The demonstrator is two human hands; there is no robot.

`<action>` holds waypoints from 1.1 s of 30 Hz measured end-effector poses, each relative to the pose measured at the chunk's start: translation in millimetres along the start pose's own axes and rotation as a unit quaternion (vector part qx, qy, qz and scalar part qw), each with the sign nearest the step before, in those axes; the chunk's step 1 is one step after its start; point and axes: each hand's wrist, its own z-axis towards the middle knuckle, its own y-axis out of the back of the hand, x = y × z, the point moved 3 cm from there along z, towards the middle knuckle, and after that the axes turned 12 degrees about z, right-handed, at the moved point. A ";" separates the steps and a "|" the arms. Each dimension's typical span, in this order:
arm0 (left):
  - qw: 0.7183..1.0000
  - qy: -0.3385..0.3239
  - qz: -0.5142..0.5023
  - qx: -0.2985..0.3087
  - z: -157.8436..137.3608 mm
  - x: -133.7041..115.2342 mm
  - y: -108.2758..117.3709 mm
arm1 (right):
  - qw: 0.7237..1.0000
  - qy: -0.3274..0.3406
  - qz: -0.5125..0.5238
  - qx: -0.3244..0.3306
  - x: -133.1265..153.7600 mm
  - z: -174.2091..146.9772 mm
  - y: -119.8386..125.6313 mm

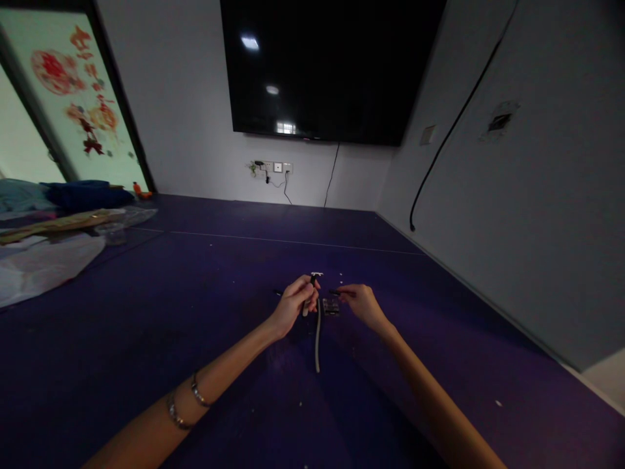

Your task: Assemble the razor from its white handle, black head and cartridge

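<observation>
Hands (293, 303) (364, 303) pinch small dark pieces (313, 279) (334, 292) above a purple surface (219, 397), black television (332, 71) on the wall (180, 104)

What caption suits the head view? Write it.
Left hand holding a slim object, right hand pinching a dark piece, over a purple surface.

A purple surface (263, 417) bears a grey strip (318, 342), small dark case (331, 307), white scraps (499, 403) and whitish sheeting (53, 267).

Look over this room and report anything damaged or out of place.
The opening in the right wall has ragged edges, as if damaged or unfinished. There, a black cable hangs with its lower end plugged into nothing. Small pale scraps dot the purple surface.
</observation>
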 end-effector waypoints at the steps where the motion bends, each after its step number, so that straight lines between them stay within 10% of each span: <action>1: 1.000 -0.001 0.001 -0.004 0.2 0.4 0.3 | 1.000 -0.002 0.006 -0.004 1.4 0.2 1.6; 13: 0.997 -0.017 -0.014 -0.068 -1.9 9.5 1.4 | 0.990 0.001 0.140 -0.027 30.6 -2.5 15.3; 33: 0.998 -0.020 0.048 0.043 -12.1 19.4 -19.5 | 0.982 0.049 0.182 0.030 91.4 -27.8 24.1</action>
